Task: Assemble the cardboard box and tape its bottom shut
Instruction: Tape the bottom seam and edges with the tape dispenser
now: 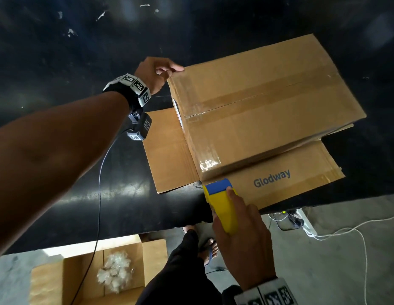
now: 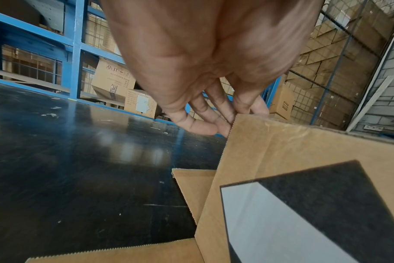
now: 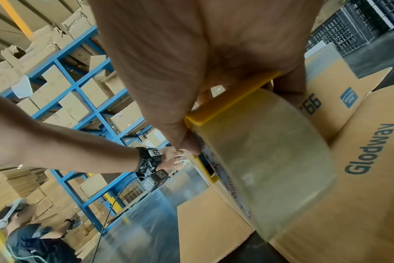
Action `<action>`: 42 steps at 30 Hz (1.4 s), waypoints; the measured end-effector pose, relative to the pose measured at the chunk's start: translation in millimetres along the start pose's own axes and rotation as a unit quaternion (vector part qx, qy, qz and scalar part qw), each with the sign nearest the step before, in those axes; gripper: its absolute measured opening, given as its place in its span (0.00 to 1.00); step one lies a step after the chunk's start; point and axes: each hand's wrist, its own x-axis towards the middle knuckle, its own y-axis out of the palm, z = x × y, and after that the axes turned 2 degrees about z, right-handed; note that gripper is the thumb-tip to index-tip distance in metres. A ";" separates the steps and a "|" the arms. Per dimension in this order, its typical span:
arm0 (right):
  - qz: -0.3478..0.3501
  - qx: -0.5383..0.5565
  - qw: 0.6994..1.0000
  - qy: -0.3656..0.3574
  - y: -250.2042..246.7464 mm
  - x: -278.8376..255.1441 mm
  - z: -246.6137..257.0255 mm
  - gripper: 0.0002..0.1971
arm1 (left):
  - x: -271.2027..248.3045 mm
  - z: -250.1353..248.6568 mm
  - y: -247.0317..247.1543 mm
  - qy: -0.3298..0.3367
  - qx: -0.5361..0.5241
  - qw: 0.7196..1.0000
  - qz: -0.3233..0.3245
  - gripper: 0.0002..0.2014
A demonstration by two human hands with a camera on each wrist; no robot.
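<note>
The cardboard box stands upside down on the black table, its closed bottom flaps facing up. Clear tape runs along the centre seam and down the near side. My left hand grips the box's far-left top corner, thumb on top; in the left wrist view its fingers lie against that corner edge. My right hand holds a yellow and blue tape dispenser at the box's near lower corner. In the right wrist view the tape roll fills the dispenser.
The box's loose flaps lie spread on the table, one to the left and one marked Glodway at the table's near edge. On the floor are an open carton with plastic wadding, a power strip with cables, and my sandalled foot. Another person stands by blue shelving.
</note>
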 end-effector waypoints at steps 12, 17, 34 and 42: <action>0.098 0.091 0.988 0.083 5.8 14.4 -65.8 0.24 | -26.4 -19.4 18.1 0.082 0.111 0.986 -0.097 0.11; 0.059 0.120 0.988 0.081 -14.5 25.9 -76.6 0.22 | -128.8 -57.1 65.3 0.282 0.065 0.957 0.000 0.13; -0.020 0.227 0.973 -0.045 -66.0 60.8 -49.5 0.27 | -176.3 -13.9 49.7 0.225 0.165 0.956 0.087 0.24; -0.064 0.261 0.960 -0.073 -104.4 94.1 -55.9 0.37 | -171.1 -33.6 51.3 0.181 0.186 0.965 0.041 0.20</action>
